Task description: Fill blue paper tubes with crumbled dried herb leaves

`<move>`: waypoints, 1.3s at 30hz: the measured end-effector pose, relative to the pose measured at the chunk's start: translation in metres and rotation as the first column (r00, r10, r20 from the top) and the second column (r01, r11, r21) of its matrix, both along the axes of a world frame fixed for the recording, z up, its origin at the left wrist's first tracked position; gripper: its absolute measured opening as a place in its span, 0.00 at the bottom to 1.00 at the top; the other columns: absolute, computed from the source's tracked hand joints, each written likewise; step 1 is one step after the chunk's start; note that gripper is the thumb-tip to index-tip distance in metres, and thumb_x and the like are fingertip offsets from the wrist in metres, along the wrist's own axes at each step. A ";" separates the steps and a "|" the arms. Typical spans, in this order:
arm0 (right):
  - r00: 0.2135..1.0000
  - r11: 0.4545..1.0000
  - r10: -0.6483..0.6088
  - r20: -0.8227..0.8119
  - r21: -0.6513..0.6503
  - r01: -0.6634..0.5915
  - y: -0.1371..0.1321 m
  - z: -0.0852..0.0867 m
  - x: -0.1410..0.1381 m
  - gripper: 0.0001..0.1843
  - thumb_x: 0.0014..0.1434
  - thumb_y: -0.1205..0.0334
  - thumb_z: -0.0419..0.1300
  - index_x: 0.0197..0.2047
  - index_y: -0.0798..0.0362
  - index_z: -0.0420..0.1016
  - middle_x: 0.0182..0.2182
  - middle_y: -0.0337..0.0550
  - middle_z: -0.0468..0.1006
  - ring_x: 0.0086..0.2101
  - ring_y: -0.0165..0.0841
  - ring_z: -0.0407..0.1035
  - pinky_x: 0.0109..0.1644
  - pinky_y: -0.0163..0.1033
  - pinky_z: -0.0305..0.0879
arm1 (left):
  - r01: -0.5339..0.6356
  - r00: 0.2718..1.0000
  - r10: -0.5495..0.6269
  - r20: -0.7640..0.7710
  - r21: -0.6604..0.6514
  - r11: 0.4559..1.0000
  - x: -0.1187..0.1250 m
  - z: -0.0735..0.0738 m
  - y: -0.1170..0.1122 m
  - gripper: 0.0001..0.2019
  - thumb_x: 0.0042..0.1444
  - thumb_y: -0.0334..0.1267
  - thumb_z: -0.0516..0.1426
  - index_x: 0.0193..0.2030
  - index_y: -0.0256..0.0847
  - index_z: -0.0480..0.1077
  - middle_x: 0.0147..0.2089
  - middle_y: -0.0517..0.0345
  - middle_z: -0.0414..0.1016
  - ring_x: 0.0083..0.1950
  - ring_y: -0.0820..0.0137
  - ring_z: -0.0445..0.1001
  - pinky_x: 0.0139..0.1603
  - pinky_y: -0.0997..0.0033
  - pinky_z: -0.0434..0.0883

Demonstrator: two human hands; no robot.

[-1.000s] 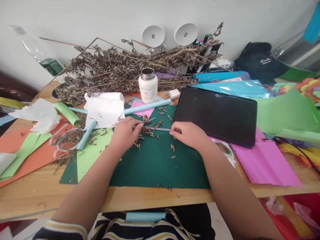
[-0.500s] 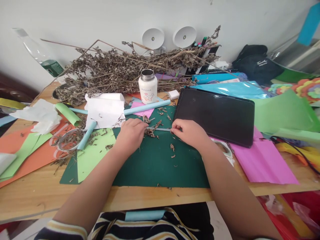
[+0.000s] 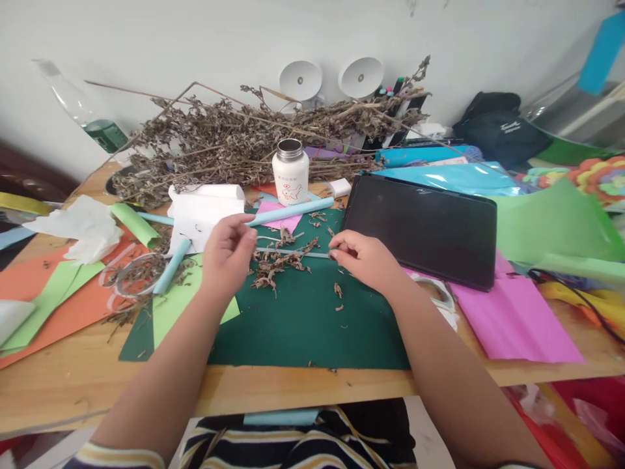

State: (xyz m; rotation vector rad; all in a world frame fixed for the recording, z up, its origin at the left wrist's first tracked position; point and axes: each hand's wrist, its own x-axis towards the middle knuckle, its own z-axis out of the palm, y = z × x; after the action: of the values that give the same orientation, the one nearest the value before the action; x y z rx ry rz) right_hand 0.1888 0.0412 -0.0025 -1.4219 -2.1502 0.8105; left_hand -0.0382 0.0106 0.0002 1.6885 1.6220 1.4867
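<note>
A thin pale strip (image 3: 317,254) runs across the dark green mat (image 3: 312,326). My right hand (image 3: 364,257) is closed in a pinch at the strip's right end. Crumpled dried leaves (image 3: 278,264) lie over and around the strip's left part. To their left, my left hand (image 3: 227,257) is raised with thumb and forefinger apart, and I see nothing in it. Just behind that hand, a light blue paper tube (image 3: 293,210) lies across a small pink sheet (image 3: 278,218). A light green sheet (image 3: 178,299) is partly under my left arm.
A large heap of dried plants (image 3: 209,143) lies at the back, behind an open white bottle (image 3: 291,172). A black tablet (image 3: 420,228) rests at right, near my right hand. Tape rolls (image 3: 137,277), orange paper (image 3: 73,306) and pink paper (image 3: 522,319) lie at the sides.
My left hand has come off the strip and moved left, its fingers parting. More dried leaves now show on the strip. My right hand stays at the strip's right end, slightly further left.
</note>
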 end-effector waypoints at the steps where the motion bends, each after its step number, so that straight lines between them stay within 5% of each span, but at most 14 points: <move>1: 1.000 1.000 0.004 -0.018 -0.002 -0.004 -0.001 0.000 -0.001 0.06 0.51 0.61 0.52 0.33 0.51 0.67 0.22 0.34 0.72 0.22 0.25 0.63 0.27 0.30 0.56 | 0.106 0.993 -0.104 0.060 -0.031 0.994 0.007 -0.001 -0.001 0.14 0.50 0.35 0.52 0.45 0.41 0.60 0.23 0.66 0.61 0.22 0.78 0.60 0.21 0.77 0.59; 5: 0.991 0.999 0.003 -0.132 -0.050 -0.010 -0.008 0.000 -0.009 0.05 0.50 0.61 0.53 0.28 0.52 0.66 0.21 0.35 0.72 0.22 0.25 0.64 0.26 0.29 0.57 | 0.446 0.890 -0.392 0.231 -0.272 0.853 0.035 -0.005 -0.010 0.20 0.51 0.36 0.52 0.52 0.39 0.54 0.22 0.67 0.58 0.22 0.78 0.58 0.22 0.79 0.59; 9: 0.981 0.995 -0.023 -0.192 -0.103 0.003 -0.017 0.001 -0.017 0.09 0.49 0.59 0.54 0.22 0.53 0.63 0.16 0.33 0.67 0.18 0.24 0.59 0.21 0.28 0.53 | 0.459 0.887 -0.422 0.188 -0.466 0.756 0.049 -0.008 -0.014 0.16 0.48 0.40 0.55 0.44 0.38 0.63 0.21 0.67 0.57 0.23 0.77 0.58 0.25 0.77 0.59; 16: 0.999 0.991 -0.008 0.046 0.135 0.002 -0.024 0.004 -0.026 0.09 0.50 0.63 0.52 0.20 0.54 0.62 0.15 0.34 0.64 0.18 0.24 0.56 0.22 0.30 0.45 | 0.262 0.916 -0.382 -0.126 -0.534 0.804 0.051 -0.003 -0.016 0.10 0.49 0.44 0.53 0.28 0.39 0.66 0.21 0.65 0.63 0.24 0.75 0.60 0.25 0.76 0.57; 21: 0.990 0.969 0.065 0.122 0.228 -0.092 -0.018 0.005 -0.017 0.13 0.53 0.61 0.50 0.20 0.54 0.62 0.18 0.36 0.65 0.22 0.26 0.58 0.25 0.31 0.45 | 0.365 0.849 -0.509 -0.143 -0.537 0.760 0.048 0.003 -0.017 0.14 0.53 0.41 0.48 0.19 0.38 0.60 0.18 0.65 0.61 0.22 0.76 0.61 0.25 0.77 0.58; 25: 0.984 0.923 -0.165 0.074 0.362 0.127 -0.005 0.008 0.002 0.14 0.53 0.59 0.51 0.19 0.54 0.60 0.16 0.35 0.63 0.20 0.25 0.56 0.24 0.30 0.47 | 0.428 0.802 -0.591 -0.088 -0.605 0.672 0.045 0.004 -0.017 0.13 0.53 0.41 0.49 0.22 0.39 0.62 0.18 0.66 0.62 0.21 0.77 0.61 0.26 0.78 0.60; 28: 0.961 0.911 -0.276 0.010 0.320 0.259 0.000 0.009 0.012 0.13 0.51 0.59 0.54 0.19 0.54 0.62 0.15 0.34 0.63 0.18 0.24 0.55 0.23 0.29 0.48 | 0.381 0.823 -0.559 -0.096 -0.637 0.670 0.045 0.001 -0.017 0.13 0.52 0.43 0.49 0.22 0.39 0.63 0.18 0.66 0.63 0.20 0.77 0.61 0.25 0.78 0.60; 34: 0.994 0.962 -0.057 0.091 0.270 0.031 0.000 0.010 0.008 0.08 0.53 0.64 0.52 0.26 0.52 0.71 0.25 0.37 0.74 0.27 0.28 0.64 0.27 0.31 0.52 | 0.328 0.854 -0.497 -0.153 -0.581 0.744 0.049 -0.003 -0.016 0.11 0.53 0.42 0.49 0.33 0.41 0.69 0.25 0.63 0.70 0.22 0.76 0.66 0.27 0.77 0.64; 39: 0.990 0.969 -0.028 0.136 0.245 -0.006 0.002 0.007 0.009 0.10 0.54 0.65 0.50 0.30 0.51 0.73 0.29 0.38 0.76 0.30 0.30 0.67 0.31 0.32 0.56 | 0.385 0.752 -0.602 -0.268 -0.562 0.732 0.060 -0.005 -0.018 0.16 0.56 0.40 0.46 0.46 0.43 0.68 0.41 0.58 0.74 0.37 0.69 0.72 0.39 0.74 0.66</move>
State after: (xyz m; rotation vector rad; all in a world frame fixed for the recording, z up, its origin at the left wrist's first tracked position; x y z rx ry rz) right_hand 0.1978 0.0430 0.0044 -1.3951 -2.2517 0.4326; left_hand 0.0215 -0.0073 -0.0048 2.0166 1.3758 0.4010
